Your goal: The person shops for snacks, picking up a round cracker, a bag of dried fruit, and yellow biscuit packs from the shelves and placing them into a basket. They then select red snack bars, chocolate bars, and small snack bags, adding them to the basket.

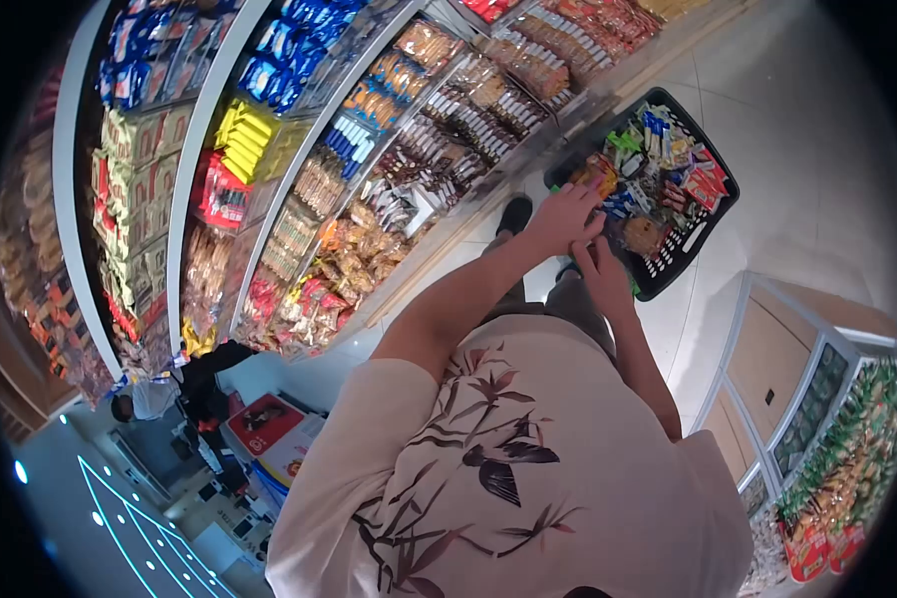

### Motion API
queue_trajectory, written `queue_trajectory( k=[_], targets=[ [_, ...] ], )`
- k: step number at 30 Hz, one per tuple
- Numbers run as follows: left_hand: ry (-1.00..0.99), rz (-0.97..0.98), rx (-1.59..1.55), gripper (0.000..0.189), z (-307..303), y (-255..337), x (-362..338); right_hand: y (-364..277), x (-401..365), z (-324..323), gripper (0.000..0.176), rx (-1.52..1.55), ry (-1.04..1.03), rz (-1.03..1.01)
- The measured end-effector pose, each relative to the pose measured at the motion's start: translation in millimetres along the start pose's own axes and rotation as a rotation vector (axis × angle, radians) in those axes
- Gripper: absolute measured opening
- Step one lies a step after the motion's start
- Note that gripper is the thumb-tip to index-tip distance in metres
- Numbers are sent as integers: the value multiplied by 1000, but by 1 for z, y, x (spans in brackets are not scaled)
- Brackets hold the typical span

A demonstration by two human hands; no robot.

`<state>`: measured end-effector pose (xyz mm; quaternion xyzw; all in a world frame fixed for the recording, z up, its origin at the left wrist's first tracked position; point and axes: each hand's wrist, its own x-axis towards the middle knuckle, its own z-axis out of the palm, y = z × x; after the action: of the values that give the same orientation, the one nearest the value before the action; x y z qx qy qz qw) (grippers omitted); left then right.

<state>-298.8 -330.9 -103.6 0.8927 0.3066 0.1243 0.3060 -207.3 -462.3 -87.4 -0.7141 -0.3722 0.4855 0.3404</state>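
My left hand (565, 217) is over the near left side of a black shopping basket (690, 244), its fingers bent together beside an orange packet (598, 171). What those fingers hold, if anything, is hidden. Close below it, almost touching, my right hand (598, 267) has its fingers apart, and nothing shows between them. Inside the basket lie several small wrapped snacks: green packets (623, 146), blue-and-white packets (656, 124), red packets (706, 182) and a clear-wrapped round brown snack (642, 235).
A stepped snack shelf (409, 274) with many packets fills the left side. Its pale wooden edge runs beside the basket on the tiled floor (772, 169). A cabinet (767, 349) stands at right, near a display (852, 453). Another person (159, 399) is at far left.
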Motion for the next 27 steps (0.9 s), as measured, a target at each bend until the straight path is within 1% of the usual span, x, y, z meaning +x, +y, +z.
queue_trajectory(
  k=[2, 4, 5, 6, 7, 8, 9, 10, 12, 13, 14, 15, 16, 17, 18, 19, 22, 25, 26, 27],
  targets=[
    [115, -41, -54, 18, 3, -9, -10, -9, -1, 10, 52, -217, 63, 9],
    [154, -88, -89, 21, -7, -31, -30, -17, -5, 23, 55, -431, 107, 42],
    [166, -110, -112, 22, -11, -47, -43, -17, -6, 28, 55, -450, 143, 24],
    [141, -114, -132, 23, -14, -74, -56, -15, -6, 33, 55, -467, 180, 10],
    [91, -105, -31, 27, -24, -103, -73, -13, -6, 39, 55, -484, 219, -3],
    [44, -92, 72, 30, -37, -133, -91, -12, -6, 43, 51, -541, 268, 32],
    [-20, -177, 85, 31, -52, -161, -110, 1, -4, 50, 45, -671, 372, -44],
    [-86, -264, 99, 32, -65, -193, -131, 1, -2, 52, 42, -725, 416, 0],
    [-334, -565, 33, 34, -68, -286, -167, 2, 6, 59, 38, -833, 498, 90],
    [-248, -630, 19, 33, -94, -291, -194, 4, 9, 62, 37, -891, 532, 140],
    [-180, -609, -22, 27, -105, -315, -225, 3, 10, 67, 37, -917, 578, 155],
    [-305, -449, 158, 25, -103, -363, -254, 1, 12, 72, 37, -941, 624, 169],
    [-424, -279, 337, 23, -94, -413, -283, -2, 14, 78, 38, -971, 689, 224],
    [-400, -322, 335, 22, -93, -444, -316, -4, 17, 83, 36, -962, 703, 295],
    [-375, -358, 337, 22, -96, -471, -344, -1, 19, 83, 34, -965, 715, 293],
    [-354, -392, 341, 21, -102, -487, -361, 2, 19, 84, 32, -966, 728, 295],
    [-455, -579, 285, 26, -145, -487, -382, 3, 17, 85, 32, -955, 688, 267],
    [-352, -824, -6, 45, -164, -492, -391, 2, 12, 91, 30, -977, 663, 256],
    [-356, -764, 15, 42, -163, -499, -394, 4, 12, 92, 30, -961, 643, 255],
    [-355, -776, -35, 44, -170, -492, -394, 6, 10, 96, 30, -960, 657, 259]
  ],
)
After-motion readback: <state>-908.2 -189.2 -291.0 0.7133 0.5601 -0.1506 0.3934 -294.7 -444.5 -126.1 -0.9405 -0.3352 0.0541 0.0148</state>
